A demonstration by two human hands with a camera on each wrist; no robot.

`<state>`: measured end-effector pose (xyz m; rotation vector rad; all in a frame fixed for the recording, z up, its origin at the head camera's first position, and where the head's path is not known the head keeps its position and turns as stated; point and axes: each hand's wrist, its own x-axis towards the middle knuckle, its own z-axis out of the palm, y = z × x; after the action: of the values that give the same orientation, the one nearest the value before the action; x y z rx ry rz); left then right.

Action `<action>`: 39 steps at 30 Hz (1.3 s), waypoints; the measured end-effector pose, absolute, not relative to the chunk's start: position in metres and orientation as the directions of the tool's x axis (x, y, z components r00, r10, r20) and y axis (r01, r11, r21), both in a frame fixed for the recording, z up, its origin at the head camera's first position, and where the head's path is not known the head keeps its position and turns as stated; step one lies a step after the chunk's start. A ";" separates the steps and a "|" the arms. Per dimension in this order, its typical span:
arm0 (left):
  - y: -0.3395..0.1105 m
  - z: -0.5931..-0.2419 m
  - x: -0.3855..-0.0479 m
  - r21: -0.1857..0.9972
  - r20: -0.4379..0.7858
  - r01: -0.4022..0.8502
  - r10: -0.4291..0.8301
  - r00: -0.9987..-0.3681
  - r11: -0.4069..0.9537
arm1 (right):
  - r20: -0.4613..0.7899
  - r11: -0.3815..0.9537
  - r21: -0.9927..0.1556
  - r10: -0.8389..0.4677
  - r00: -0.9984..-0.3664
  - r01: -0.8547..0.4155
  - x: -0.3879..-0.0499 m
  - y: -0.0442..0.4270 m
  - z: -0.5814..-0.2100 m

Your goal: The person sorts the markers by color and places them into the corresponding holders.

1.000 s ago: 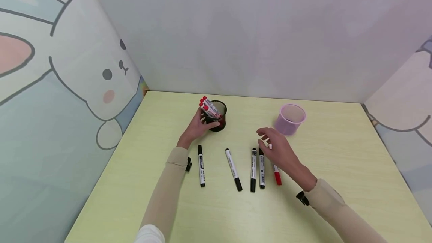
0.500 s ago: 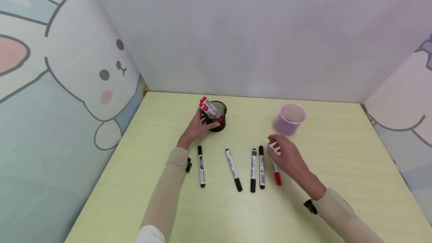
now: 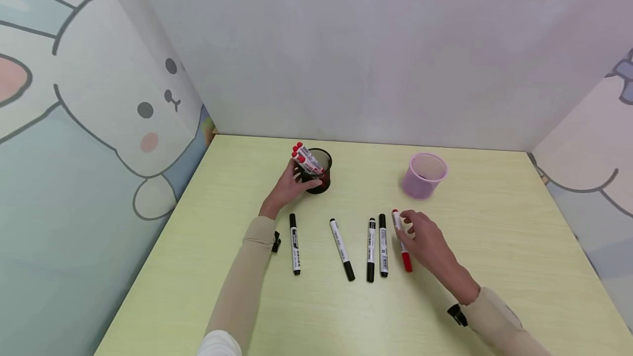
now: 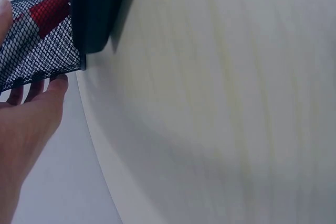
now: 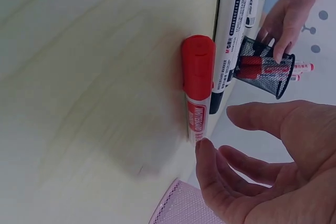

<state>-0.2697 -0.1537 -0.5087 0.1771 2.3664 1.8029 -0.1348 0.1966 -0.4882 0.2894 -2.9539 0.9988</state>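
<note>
The left hand (image 3: 288, 190) grips a black mesh cup (image 3: 323, 183), thumb and fingers on opposite sides; several red-capped white markers (image 3: 309, 161) lean inside it. In the left wrist view the mesh cup (image 4: 47, 40) shows a red cap through its wall. At the right, the right hand (image 3: 431, 242) hovers at a red-capped marker (image 3: 406, 260) lying on the table. The right wrist view shows the right hand (image 5: 278, 166) with thumb and fingers apart, one fingertip beside the marker (image 5: 198, 77); whether it touches cannot be told.
Black-capped markers lie to the left: one (image 3: 383, 246) beside the red one, another (image 3: 371, 251), a slanted one (image 3: 342, 249) and a far-left one (image 3: 295, 246). A pink cup (image 3: 420, 183) stands behind the right hand. Walls border the table (image 3: 519, 235) at the back and sides.
The right hand has moved right and toward the front, from above the black-capped markers to the red-capped one. The left hand and the mesh cup stay in place.
</note>
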 end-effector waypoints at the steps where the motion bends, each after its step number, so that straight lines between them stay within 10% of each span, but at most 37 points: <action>1: -0.154 -0.509 -0.270 0.964 -0.056 -0.004 0.190 -0.980 0.265 | 0.054 0.783 -0.599 -0.170 -0.984 -0.168 -0.134 0.197 -0.489; 39: -0.155 -0.508 -0.271 0.960 -0.073 -0.016 0.195 -0.978 0.281 | -0.100 0.657 -0.754 -0.125 -0.987 -0.007 -0.142 0.210 -0.488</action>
<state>-0.2707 -0.1550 -0.5079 0.1677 2.3679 1.7764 -0.1415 0.2101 -0.4882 0.1195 -2.9890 1.3587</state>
